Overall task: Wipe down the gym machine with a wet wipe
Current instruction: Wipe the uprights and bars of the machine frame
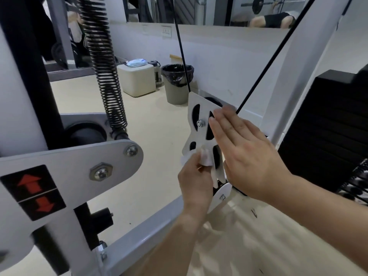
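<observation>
1. While the wipe was pressed to only one small part of the gym machine (143, 234), the job looked to be partway through at best. Nothing showed a wet streak or a clean patch, so I could not tell which parts were already done.
2. The wet wipe (205, 158) lay bunched against the lower part of the white pulley plate (201, 114), just above the left hand's fingers (192, 167) and below the plate's centre bolt.
3. The left hand (196, 182) had its fingers curled round the wipe, pinching it and pressing it to the plate. A loose tail of wipe hung down beside them.
4. The right hand (249, 154) was spread flat with its fingers (221, 126) straight and close together. They lay against the plate's right edge and gripped nothing, apparently steadying it.
5. By my reading, the upper part of the plate and its cut-outs, just left of the right fingers, were left to do. So were the black cable (182, 48) rising above them and the weight stack (326, 126) off to their right.
6. Well to the left of both sets of fingers stood the grey lever arm (69, 164) with its red arrow label (33, 190) and the coil spring (103, 66). These probably awaited wiping too.
7. Far beyond the fingers, a pack of wipes (137, 62) sat on a pale cube (137, 80) next to a lined bin (176, 84), handy for a fresh wipe and for dropping the used one.
</observation>
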Tool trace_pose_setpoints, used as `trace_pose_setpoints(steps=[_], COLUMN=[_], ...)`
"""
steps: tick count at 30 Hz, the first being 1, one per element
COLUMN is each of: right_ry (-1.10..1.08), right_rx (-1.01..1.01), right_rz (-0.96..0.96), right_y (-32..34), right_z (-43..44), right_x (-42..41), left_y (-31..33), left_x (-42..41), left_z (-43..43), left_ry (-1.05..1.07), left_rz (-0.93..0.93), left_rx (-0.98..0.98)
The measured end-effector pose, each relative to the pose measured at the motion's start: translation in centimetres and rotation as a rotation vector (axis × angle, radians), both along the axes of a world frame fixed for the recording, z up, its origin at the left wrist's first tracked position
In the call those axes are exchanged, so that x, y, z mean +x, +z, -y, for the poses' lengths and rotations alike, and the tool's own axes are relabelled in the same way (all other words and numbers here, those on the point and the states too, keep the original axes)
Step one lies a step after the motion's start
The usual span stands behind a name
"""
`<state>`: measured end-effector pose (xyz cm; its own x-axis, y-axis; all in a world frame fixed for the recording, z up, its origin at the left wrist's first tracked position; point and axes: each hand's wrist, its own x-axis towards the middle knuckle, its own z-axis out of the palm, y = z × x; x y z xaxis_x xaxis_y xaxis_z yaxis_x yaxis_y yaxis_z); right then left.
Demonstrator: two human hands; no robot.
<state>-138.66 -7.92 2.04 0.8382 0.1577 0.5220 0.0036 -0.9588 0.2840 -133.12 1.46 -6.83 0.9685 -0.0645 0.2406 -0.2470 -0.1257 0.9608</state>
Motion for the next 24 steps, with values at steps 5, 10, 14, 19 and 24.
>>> trace_pose_setpoints(steps=[5, 10, 14, 19, 24], right_ry=[0.099, 0.342, 0.293, 0.357, 0.524], right_rx=[-0.042, 0.297, 0.843, 1.285, 1.305], right_rz=[-0.05, -0.35, -0.438, -0.565, -0.397], right_y=[-0.5, -0.7, 0.3, 2.5, 4.6], right_z=[0.0, -1.1, -3.0, -4.6, -7.3], right_x=[-0.2, -1.6, -0.2, 0.2, -0.6], left_y=[1.2, 4.8, 7.0, 9.6, 11.3], left_x=[1.3, -0.6, -2.3, -4.4, -5.2], left_z=[-1.1, -3.8, -5.3, -9.7, -15.8], left_ry=[-0.101, -0.216, -0.207, 0.012, 0.212], left_rz=[-0.166, -0.139, -0.087, 0.56, 1.036], left_rx=[0.085, -0.034, 0.001, 0.536, 1.008])
